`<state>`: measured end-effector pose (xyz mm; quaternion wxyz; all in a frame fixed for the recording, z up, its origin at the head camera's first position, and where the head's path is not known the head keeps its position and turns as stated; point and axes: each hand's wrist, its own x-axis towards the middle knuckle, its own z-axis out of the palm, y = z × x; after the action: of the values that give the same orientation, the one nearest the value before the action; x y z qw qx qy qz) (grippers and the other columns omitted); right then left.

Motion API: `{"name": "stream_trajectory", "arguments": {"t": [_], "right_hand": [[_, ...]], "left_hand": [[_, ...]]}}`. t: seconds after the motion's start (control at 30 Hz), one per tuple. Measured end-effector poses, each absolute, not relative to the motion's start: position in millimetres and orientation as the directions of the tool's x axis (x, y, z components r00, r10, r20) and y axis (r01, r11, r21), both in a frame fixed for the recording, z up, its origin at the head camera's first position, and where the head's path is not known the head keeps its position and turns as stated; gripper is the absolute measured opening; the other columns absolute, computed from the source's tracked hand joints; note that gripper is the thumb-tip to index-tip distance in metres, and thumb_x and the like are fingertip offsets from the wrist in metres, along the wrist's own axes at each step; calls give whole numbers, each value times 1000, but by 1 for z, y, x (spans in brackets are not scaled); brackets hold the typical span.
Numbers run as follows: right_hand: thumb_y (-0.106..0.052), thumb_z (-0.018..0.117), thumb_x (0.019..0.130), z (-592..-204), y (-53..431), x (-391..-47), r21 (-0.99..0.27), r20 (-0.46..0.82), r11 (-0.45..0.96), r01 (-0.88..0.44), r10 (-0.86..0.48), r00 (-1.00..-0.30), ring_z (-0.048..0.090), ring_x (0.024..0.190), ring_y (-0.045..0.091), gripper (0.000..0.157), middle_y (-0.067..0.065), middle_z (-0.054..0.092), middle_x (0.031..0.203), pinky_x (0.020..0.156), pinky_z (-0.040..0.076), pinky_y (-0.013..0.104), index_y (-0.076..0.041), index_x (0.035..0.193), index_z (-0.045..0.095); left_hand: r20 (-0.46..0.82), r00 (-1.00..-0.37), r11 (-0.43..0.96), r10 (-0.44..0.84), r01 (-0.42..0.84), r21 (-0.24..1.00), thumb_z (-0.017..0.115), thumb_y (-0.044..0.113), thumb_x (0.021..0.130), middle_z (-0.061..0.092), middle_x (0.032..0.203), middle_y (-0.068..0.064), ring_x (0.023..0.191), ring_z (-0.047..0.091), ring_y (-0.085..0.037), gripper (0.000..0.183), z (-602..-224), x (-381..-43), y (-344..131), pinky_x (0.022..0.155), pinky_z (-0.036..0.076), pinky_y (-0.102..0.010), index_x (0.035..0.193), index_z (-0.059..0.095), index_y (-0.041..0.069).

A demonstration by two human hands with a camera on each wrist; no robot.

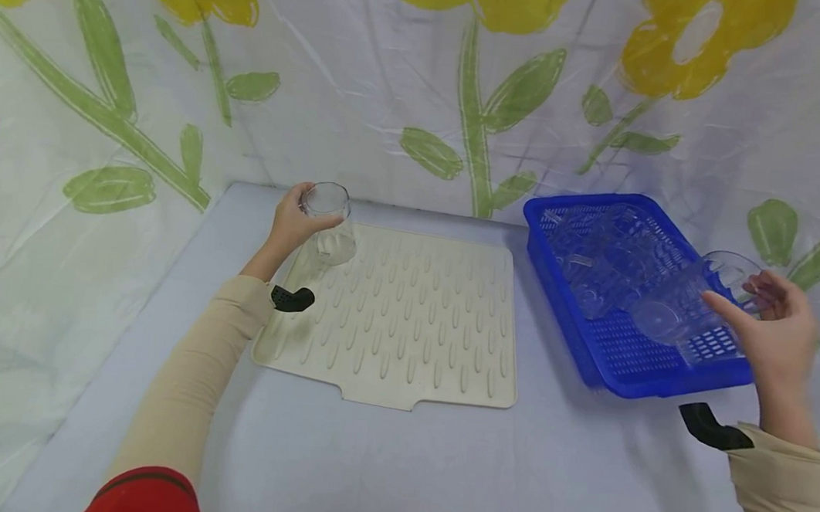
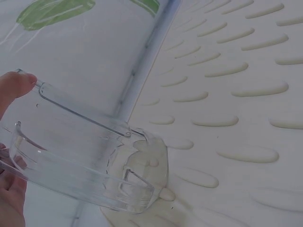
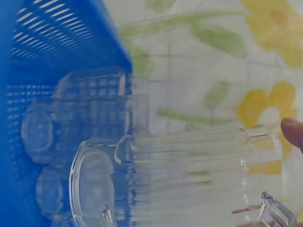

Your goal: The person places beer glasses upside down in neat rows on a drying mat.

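Note:
My left hand [image 1: 297, 221] grips a clear drinking glass [image 1: 334, 244] near its rim, thumb on one side. That glass stands nearly upright over the far left corner of a cream ridged drying mat [image 1: 403, 395]; in the left wrist view its base [image 2: 142, 184] is at the mat, though contact is hard to tell. On the right, my right hand [image 1: 785, 330] holds another clear glass [image 1: 686, 301] by its rim end, tilted with its base toward the left. This one is over a blue plastic basket [image 1: 561, 302], where several clear glasses [image 1: 605, 243] lie.
A pale cloth covers the table [image 1: 371, 470]. Behind it hangs a white sheet [image 1: 349, 83] printed with yellow flowers and green leaves. The basket's raised wall [image 3: 111, 33] stands close to the right-hand glass.

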<state>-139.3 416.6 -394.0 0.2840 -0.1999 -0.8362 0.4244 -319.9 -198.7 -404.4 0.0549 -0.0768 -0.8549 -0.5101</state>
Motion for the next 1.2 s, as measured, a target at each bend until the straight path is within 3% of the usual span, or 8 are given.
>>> {"name": "stream_trajectory", "arguments": {"t": [0.2,0.37,0.53,0.9,1.1,1.2], "right_hand": [[-10,77,70,-390,423,-142,-784,394,620,15,516,-761,42,110,8,70,-3,48,120,92,27,10,-21,130,43],[-5,74,72,-356,378,-129,-795,385,607,-10,492,-780,43,111,6,69,0,48,123,96,27,15,-18,132,43],[-1,71,74,-324,333,-115,-806,392,590,-38,485,-781,45,108,6,64,-1,51,118,94,28,13,-13,131,44],[13,64,75,-296,299,-105,-831,408,538,-141,418,-812,46,105,9,61,-3,53,113,92,29,12,-10,129,48],[24,57,72,-293,287,-101,-883,446,293,-368,276,-851,45,107,17,58,8,53,113,92,32,15,0,125,49],[27,56,71,-292,281,-99,-887,455,198,-417,220,-863,44,108,19,59,10,52,113,92,33,15,3,124,49]], "left_hand": [[166,-983,449,74,182,875,76,20,72,31,137,-18,122,32,-33,81,-406,-319,-198,96,32,-41,136,31,0],[173,-982,449,70,186,874,76,20,72,31,137,-18,122,32,-33,81,-405,-318,-197,96,32,-40,136,30,-1],[182,-981,460,73,195,866,76,20,71,32,135,-19,121,33,-34,82,-405,-319,-197,96,33,-40,135,31,-2],[176,-982,465,72,189,865,77,21,71,33,136,-18,121,33,-32,82,-403,-318,-198,95,33,-41,136,32,0],[174,-982,490,71,187,852,75,21,72,33,135,-20,121,33,-33,81,-400,-316,-197,95,33,-42,136,30,-2],[179,-981,509,79,195,839,76,21,71,35,133,-21,119,35,-33,82,-398,-315,-198,94,34,-43,135,31,-2]]}}
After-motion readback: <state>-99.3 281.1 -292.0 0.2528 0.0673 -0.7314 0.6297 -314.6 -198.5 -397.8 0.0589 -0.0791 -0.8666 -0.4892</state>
